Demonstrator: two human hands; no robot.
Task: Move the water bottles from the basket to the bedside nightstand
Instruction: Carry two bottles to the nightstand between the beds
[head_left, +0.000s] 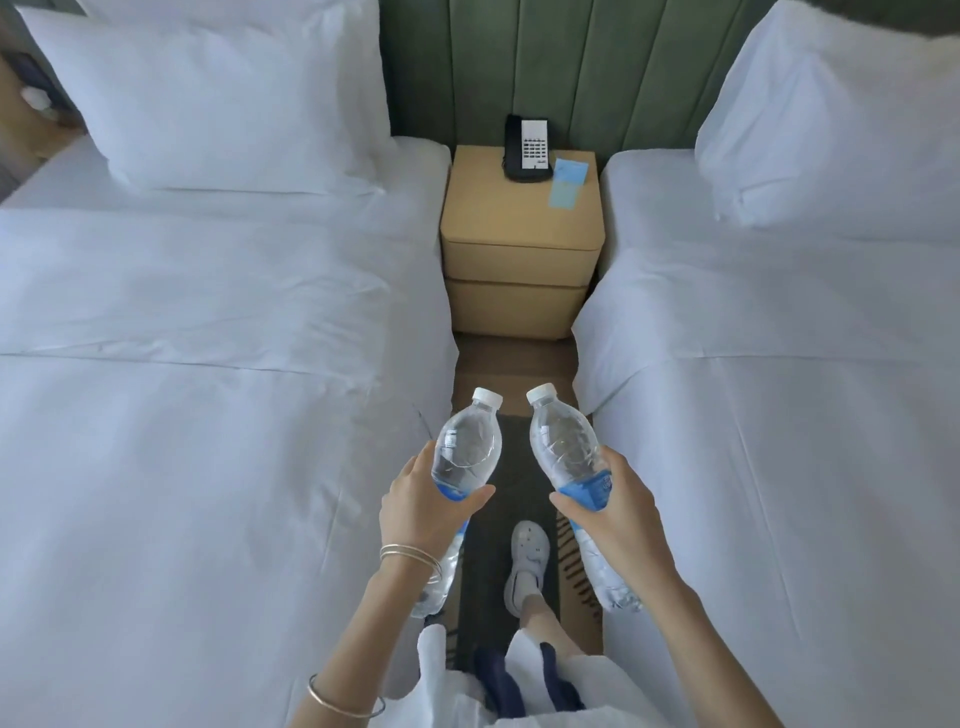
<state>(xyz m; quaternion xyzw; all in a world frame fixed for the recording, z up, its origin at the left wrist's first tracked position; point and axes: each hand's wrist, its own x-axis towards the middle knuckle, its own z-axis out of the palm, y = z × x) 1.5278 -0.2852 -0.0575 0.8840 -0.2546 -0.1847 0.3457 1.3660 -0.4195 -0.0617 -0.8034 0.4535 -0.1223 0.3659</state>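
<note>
While its fingers wrap one clear plastic water bottle (465, 457) at the blue label, the left hand (415, 506) holds it cap-forward; the right hand (621, 512) likewise grips a second clear bottle (569, 449). Both hang above the floor between two white beds, well short of the tan nightstand (514, 218).

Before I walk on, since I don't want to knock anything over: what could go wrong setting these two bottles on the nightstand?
1. The telephone and blue card fill the back right of the nightstand; a bottle set there could nudge them.
2. Left hand and right hand each hold a water bottle, so neither is free to steady one that tips.
3. The aisle between the beds looks narrow, so footing may be awkward.
</note>
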